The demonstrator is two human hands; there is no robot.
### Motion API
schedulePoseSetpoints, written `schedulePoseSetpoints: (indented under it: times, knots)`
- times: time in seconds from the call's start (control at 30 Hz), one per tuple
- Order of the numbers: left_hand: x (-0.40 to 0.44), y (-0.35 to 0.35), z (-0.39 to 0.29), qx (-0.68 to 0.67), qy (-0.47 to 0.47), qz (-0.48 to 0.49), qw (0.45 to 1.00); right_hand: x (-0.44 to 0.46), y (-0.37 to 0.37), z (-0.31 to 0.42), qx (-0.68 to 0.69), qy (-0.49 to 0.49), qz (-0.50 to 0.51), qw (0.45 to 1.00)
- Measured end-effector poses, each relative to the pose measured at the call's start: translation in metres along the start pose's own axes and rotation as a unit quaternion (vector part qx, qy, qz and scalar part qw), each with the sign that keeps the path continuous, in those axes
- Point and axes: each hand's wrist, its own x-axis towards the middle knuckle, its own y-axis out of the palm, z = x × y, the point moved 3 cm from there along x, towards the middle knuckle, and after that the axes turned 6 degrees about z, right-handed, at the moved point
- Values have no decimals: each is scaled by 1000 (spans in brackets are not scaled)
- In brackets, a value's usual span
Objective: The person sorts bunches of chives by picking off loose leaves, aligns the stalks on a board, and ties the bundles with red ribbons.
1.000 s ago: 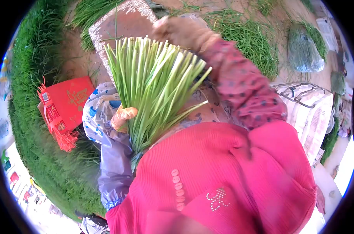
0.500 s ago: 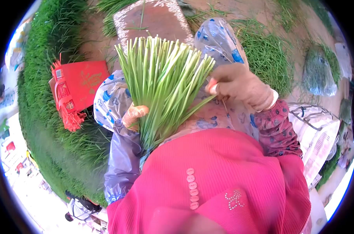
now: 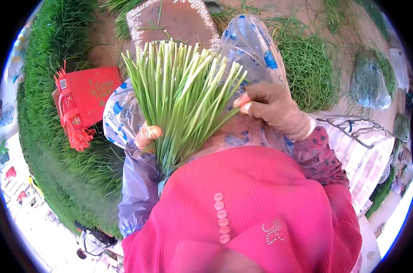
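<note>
A thick fanned bunch of chives [image 3: 181, 95] stands over my lap, pale cut ends up and green leaves running down toward my body. Wrapped round its lower left side is my left hand [image 3: 147, 135], with the thumb showing and the other fingers hidden behind the stalks. My right hand [image 3: 277, 109], in a brown glove with bare fingertips, is at the right edge of the bunch. Its thumb and finger pinch the end of a chive stalk [image 3: 227, 119] that slants out from the rest. Clear plastic with blue prints [image 3: 249, 50] covers my knees.
Long green chives [image 3: 56, 100] are heaped along the left, with a red packet [image 3: 88, 95] on them. Ahead lies a brown board with a white patterned border [image 3: 174, 22]. Loose green trimmings [image 3: 308, 68] cover the ground at right, near a plastic-wrapped bundle [image 3: 370, 82] and a wire-framed white bag [image 3: 361, 145].
My right hand, blurred before, is now sharper and slightly lower and left, still pinching at the bunch's right edge. The whole view has shifted a little; my left hand keeps its hold.
</note>
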Motion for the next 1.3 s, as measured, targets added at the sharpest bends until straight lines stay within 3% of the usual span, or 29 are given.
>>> schedulePoseSetpoints:
  times: [0.13, 0.2, 0.23, 0.33, 0.4, 0.47, 0.5, 0.53, 0.63, 0.8, 0.87, 0.93, 1.07, 1.13, 1.2, 1.3]
  knots:
    - [-3, 20, -8, 5, 25, -5, 1000, 13, -3, 5, 43, -31, -52, 997]
    - [-6, 16, -5, -4, 29, 16, 999, 20, -13, 0, 88, -133, -71, 985]
    - [-7, 8, -4, 61, 43, 39, 996, 27, -8, -2, 93, -187, -51, 977]
    - [-8, 4, 3, 54, 90, 50, 993, 33, 20, 3, 163, -266, 60, 948]
    - [-8, 4, 3, 51, 110, 91, 989, 40, 31, 10, 133, -248, 86, 956]
    - [-7, 31, -11, 97, 15, 83, 992, 44, 38, 23, 118, -241, 56, 962]
    - [0, 27, -17, 167, -32, 141, 975, 49, 42, 31, 158, -248, 74, 953]
    - [2, 28, -19, 165, -26, 138, 976, 55, 45, 36, 155, -246, 79, 954]
    - [5, 44, -24, 167, -136, 175, 961, 81, 54, 48, 128, -223, 150, 955]
    - [14, 44, -11, 131, -64, 174, 974, 90, 67, 58, 150, -207, 239, 937]
    - [22, 42, -10, 172, 33, 144, 974, 90, 67, 53, 137, -195, 251, 938]
    - [26, 47, -10, 152, 49, 132, 978, 99, 61, 36, 216, -201, 190, 936]
    - [31, 39, -11, 220, 81, 127, 964, 108, 53, 33, 143, -223, 99, 959]
    - [27, 43, -19, 139, 17, 78, 987, 106, 61, 50, 194, -210, 98, 953]
    - [32, 46, -27, 118, 54, 102, 986, 107, 58, 68, 216, -172, 114, 954]
    - [40, 35, -20, 232, 53, 110, 965, 110, 56, 78, 120, -189, 101, 969]
